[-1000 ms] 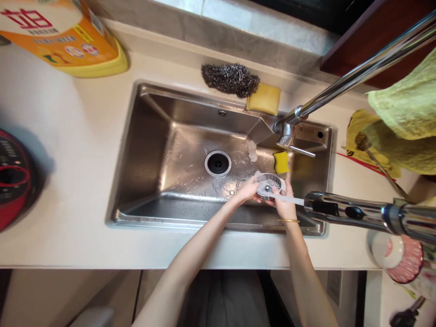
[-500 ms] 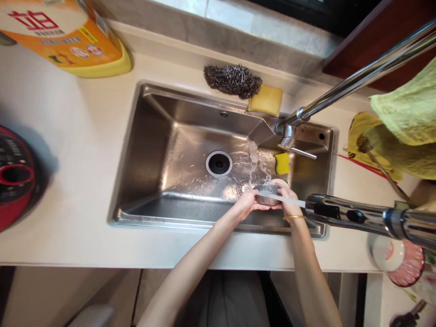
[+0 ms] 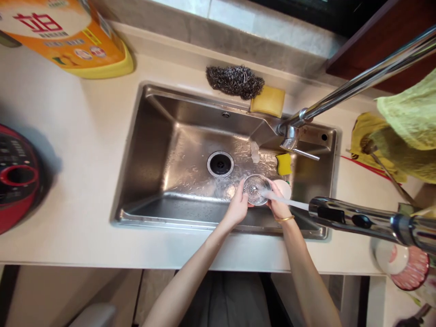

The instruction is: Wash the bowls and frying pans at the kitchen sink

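Starting at my end: worktop (image 3: pixel 85 190) front edge runs under both forearms, then the sink (image 3: pixel 170 223) front rim, which my wrists cross.

Left hand (image 3: pixel 239 205) has the left side of the strainer (image 3: pixel 254 194), right hand (image 3: pixel 279 208) the right side. Grip is closed around its wall from both sides; nothing else held. Strainer is in the sink's right half, mouth up, holes in its base showing. Can't tell if it touches the sink floor.

Change: half a second ago it was tipped, water splashing off the far side. Now it's turned mouth up and a bit further left, and the water (image 3: pixel 293 201) lands inside, toward the right wall. My read: flow now works the inner face, not the outside. White disc (image 3: pixel 284 188) is also better exposed, just beyond my right hand.

Room: tight on the right, between disc and spout (image 3: pixel 327 211). More travel on the left, where steel floor runs past the drain (image 3: pixel 220 165) to the far left wall.

Further out: sponge (image 3: pixel 284 164) and foam (image 3: pixel 255 152) on the sink floor, tap lever (image 3: pixel 306 154) above. Behind the back rim: pad (image 3: pixel 268 101), steel wool (image 3: pixel 235 81) touching it.
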`<action>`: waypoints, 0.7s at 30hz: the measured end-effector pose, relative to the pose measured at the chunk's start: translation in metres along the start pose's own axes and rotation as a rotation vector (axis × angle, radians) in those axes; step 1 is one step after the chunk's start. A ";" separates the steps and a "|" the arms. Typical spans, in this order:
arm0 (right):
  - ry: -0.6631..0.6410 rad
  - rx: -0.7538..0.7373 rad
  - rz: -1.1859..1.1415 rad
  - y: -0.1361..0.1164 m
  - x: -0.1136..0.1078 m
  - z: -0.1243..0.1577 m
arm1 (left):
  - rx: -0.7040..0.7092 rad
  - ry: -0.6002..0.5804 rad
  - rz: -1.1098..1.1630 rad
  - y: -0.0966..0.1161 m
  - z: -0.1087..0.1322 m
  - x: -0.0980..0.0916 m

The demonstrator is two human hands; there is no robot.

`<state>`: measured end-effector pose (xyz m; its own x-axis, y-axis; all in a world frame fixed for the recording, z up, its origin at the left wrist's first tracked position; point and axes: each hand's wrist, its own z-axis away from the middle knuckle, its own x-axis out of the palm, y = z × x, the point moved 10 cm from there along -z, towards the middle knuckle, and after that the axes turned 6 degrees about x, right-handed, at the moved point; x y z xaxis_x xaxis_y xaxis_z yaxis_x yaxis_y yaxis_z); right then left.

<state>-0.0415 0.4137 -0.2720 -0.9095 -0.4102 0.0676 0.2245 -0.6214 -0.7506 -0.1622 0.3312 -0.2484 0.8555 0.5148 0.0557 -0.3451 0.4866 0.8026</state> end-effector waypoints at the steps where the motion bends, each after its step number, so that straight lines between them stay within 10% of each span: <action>1: 0.009 -0.034 0.003 -0.003 -0.001 -0.001 | 0.050 -0.021 -0.033 0.007 -0.002 0.000; 7: 0.064 -0.216 0.125 -0.016 -0.011 0.000 | 0.229 -0.096 -0.229 0.035 -0.006 0.003; 21: 0.185 -0.374 0.448 -0.034 -0.019 0.022 | 0.120 -0.036 -0.378 0.006 -0.034 0.000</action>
<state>-0.0240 0.4274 -0.2334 -0.8080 -0.4341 -0.3984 0.4920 -0.1251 -0.8616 -0.1769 0.3579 -0.2636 0.9274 0.2891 -0.2373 0.0419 0.5501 0.8341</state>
